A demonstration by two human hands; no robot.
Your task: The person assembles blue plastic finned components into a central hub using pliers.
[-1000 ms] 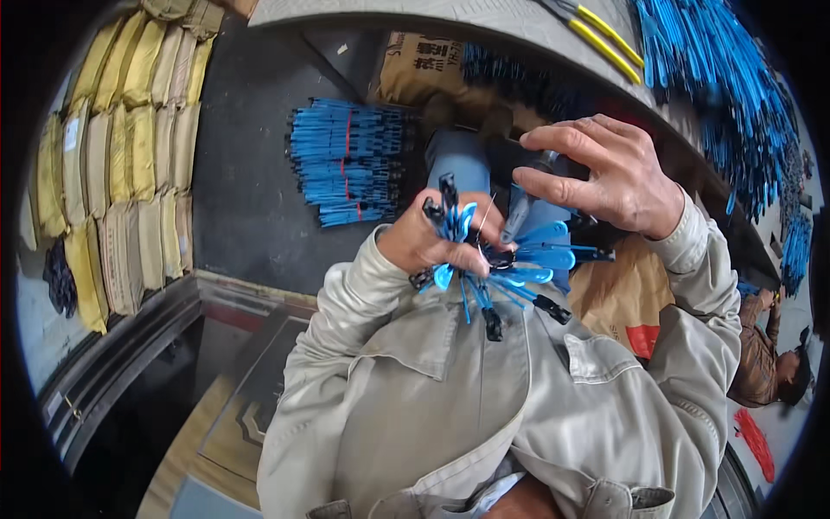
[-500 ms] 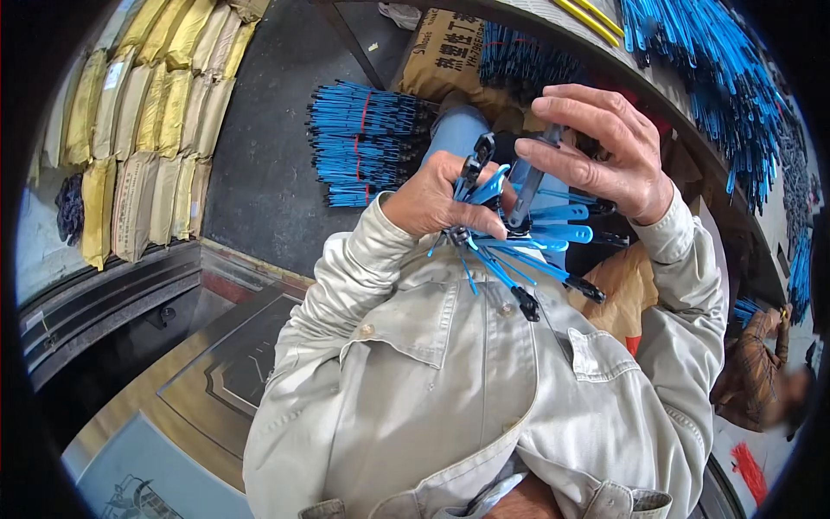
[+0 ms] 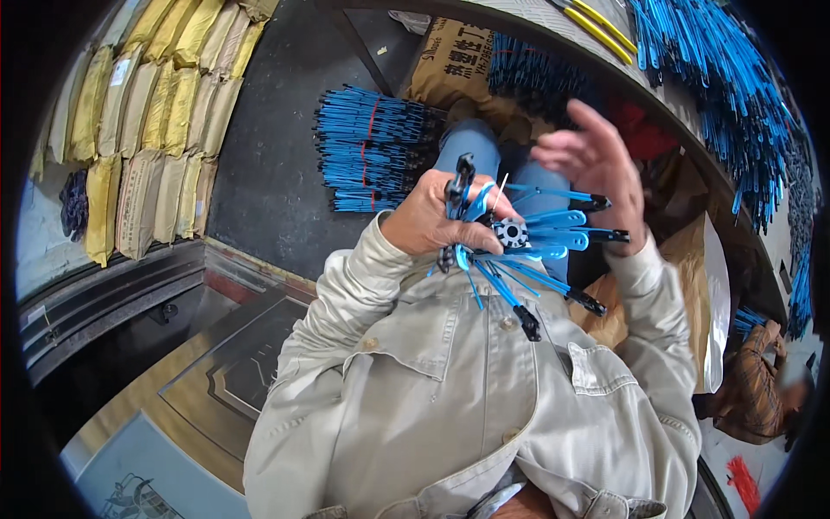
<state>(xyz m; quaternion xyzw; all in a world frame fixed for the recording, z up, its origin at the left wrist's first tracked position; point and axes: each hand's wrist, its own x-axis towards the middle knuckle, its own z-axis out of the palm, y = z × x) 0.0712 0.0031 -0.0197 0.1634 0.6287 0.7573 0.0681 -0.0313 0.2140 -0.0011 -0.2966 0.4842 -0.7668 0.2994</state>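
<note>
My left hand (image 3: 441, 216) is closed around a spoked frame (image 3: 553, 233) in front of my chest. Its flat blue arms fan out from a round black-and-white hub (image 3: 510, 232), and their tips carry black end pieces. The thumb presses beside the hub. A thin pale rod (image 3: 502, 192) stands up near my left fingers. To the right of the frame, my right hand (image 3: 596, 164) is raised and somewhat blurred. Its fingers are stretched out, and nothing shows in them.
Bundles of blue strips (image 3: 363, 151) tied with red lie beyond my left hand, near a brown printed sack (image 3: 450, 65). More blue strips (image 3: 718, 86) and yellow-handled pliers (image 3: 596, 30) lie on the bench at right. Yellow sacks (image 3: 99, 208) are stacked left. Another person (image 3: 752, 381) sits far right.
My right hand has come away from the grey tube-like piece over the hub and moved up and right. That piece is out of sight, and the hub's face now shows.
</note>
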